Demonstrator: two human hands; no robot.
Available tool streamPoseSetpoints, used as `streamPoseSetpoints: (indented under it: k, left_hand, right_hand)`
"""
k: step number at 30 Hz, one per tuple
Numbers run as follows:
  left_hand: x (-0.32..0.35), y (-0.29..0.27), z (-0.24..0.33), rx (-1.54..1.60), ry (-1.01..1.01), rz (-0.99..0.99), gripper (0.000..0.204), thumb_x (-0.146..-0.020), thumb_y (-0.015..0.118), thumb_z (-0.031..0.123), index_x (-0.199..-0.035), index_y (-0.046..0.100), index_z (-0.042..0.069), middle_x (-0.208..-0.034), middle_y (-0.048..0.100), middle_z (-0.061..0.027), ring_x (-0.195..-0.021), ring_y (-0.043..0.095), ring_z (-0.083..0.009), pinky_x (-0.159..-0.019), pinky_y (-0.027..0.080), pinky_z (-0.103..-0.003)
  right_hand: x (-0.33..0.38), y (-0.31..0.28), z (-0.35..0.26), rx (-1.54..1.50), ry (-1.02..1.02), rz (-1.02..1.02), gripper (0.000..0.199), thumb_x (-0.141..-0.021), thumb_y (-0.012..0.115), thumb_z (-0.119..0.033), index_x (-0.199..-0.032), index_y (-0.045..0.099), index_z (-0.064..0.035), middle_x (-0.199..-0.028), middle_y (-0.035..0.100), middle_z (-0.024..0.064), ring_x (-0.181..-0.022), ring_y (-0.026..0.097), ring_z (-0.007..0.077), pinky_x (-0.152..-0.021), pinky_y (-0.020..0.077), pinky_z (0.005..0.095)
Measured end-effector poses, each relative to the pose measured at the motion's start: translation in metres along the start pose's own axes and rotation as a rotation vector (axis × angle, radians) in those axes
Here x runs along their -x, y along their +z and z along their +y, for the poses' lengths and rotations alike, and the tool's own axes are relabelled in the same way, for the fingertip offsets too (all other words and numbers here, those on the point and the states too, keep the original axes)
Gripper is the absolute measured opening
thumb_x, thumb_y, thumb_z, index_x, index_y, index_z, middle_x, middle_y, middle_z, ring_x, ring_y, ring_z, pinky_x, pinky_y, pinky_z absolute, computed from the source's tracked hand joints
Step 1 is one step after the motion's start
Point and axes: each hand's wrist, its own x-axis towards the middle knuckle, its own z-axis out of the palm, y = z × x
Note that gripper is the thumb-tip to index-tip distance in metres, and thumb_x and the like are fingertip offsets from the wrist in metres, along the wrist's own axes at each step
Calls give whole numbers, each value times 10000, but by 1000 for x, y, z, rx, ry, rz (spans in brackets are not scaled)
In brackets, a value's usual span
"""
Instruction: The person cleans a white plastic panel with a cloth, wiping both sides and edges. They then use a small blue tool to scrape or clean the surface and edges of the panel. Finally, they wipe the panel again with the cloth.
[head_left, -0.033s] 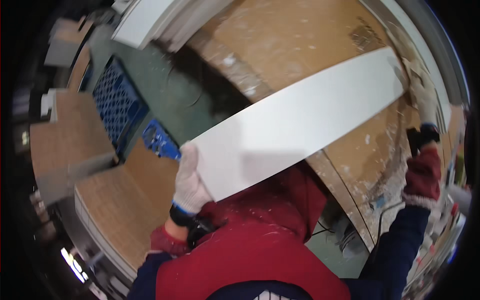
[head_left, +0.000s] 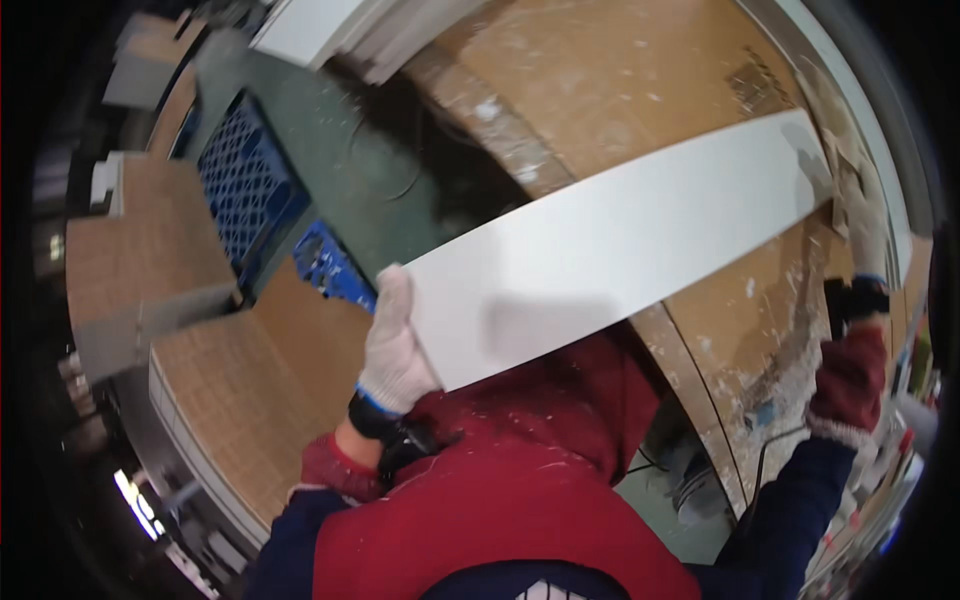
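A long white board (head_left: 610, 255) stretches from my left hand across the brown worktable, rising toward the far right. My left hand (head_left: 393, 345), in a pale knit glove, grips its near left end, with the thumb along the short edge. At the far right, my gloved right hand (head_left: 866, 215) is just beyond the board's other end, over a worn beige strip (head_left: 840, 150) beside a pale curved edge. Its fingers blur into that strip, so their grip is unclear. A shadow falls on the board near that hand.
The brown worktable (head_left: 600, 75) is speckled with white residue. On the left are a blue plastic pallet (head_left: 250, 185), a blue perforated piece (head_left: 330, 265) and wood-coloured panels (head_left: 215, 415). White panels (head_left: 310, 30) stand at the top. A dark cable (head_left: 768, 445) lies at the right.
My right hand has drawn back slightly toward me, away from the board's far end. The board and my left hand appear a little farther right, and the whole view has shifted slightly.
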Motion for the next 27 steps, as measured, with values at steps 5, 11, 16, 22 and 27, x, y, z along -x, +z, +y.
streamPoseSetpoints:
  k: [5, 11, 16, 22, 27]
  left_hand:
    - [-7, 0, -6, 100, -81, -165, 722, -920, 468, 580, -1385, 387, 34, -1364, 480, -137, -1227, 495, -296, -1010, 431, -491]
    - [-10, 8, -18, -75, -54, -32, 596, -958, 470, 505, -1346, 433, 53, -1314, 516, -111, -1171, 536, -243, -984, 462, -419]
    - [-2, 17, -14, -169, -75, -6, 493, -989, 472, 404, -1326, 462, 44, -1288, 547, -102, -1149, 546, -207, -973, 458, -362]
    - [-1, 16, -12, 71, -140, -237, 514, -999, 442, 396, -1364, 431, 33, -1341, 518, -112, -1209, 513, -228, -1065, 375, -378]
    - [-2, 11, -11, 54, -157, -292, 594, -1005, 388, 428, -1432, 315, 21, -1444, 402, -142, -1306, 427, -285, -1106, 328, -453]
  right_hand:
    - [90, 50, -113, -172, -239, -429, 364, -923, 448, 55, -1270, 536, -10, -1046, 571, 18, -929, 553, 106, -793, 451, 228]
    - [194, 146, -225, 442, -537, -531, 328, -825, 568, -94, -1151, 552, -124, -989, 574, 115, -806, 610, 308, -669, 504, 409]
    - [254, 190, -293, 258, -834, -640, 190, -780, 561, -124, -970, 551, -105, -786, 497, 32, -665, 587, 185, -529, 502, 304]
    - [269, 183, -310, 193, -900, -1041, 345, -768, 593, -130, -1108, 579, -73, -828, 574, 69, -770, 631, 198, -612, 527, 324]
    - [238, 112, -278, -221, -396, -818, 388, -770, 615, -42, -1159, 618, -56, -939, 643, 119, -872, 629, 267, -750, 514, 351]
